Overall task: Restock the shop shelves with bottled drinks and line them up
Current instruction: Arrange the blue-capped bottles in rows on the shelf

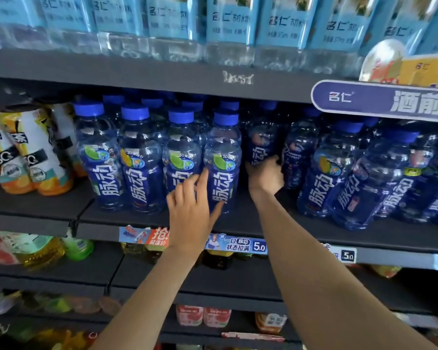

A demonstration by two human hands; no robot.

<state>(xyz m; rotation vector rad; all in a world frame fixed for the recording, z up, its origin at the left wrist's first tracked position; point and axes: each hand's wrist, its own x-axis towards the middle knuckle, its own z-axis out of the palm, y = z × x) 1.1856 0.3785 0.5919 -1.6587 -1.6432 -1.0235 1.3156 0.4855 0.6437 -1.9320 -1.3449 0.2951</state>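
Front bottle: a blue drink bottle (223, 160) with a blue cap stood upright at the front edge of the middle shelf (301, 231), last on the right in a row of four alike bottles (139, 160).
Left hand: the left hand (191, 210) was at this bottle — the fingers were straight and spread apart, the fingertips touched the label, nothing was gripped.
Gap: just right of the front bottle there was a dark free lane that went back into the shelf.
Back bottle: one more blue bottle (262, 142) stood deeper in this lane, in shadow.
Right hand: the right hand (266, 176) was reached into the lane, at the lower part of the back bottle; the fingers were turned away from the camera — I cannot tell if they were closed on it.
Right group: further blue bottles (321, 173) stood to the right, some of them tilted.
Upper shelf: clear bottles with pale blue labels (228, 26).
Left side: orange-and-white bottles (33, 152), leaning.
Shelf edge: price tags (238, 245) marked 5.0.
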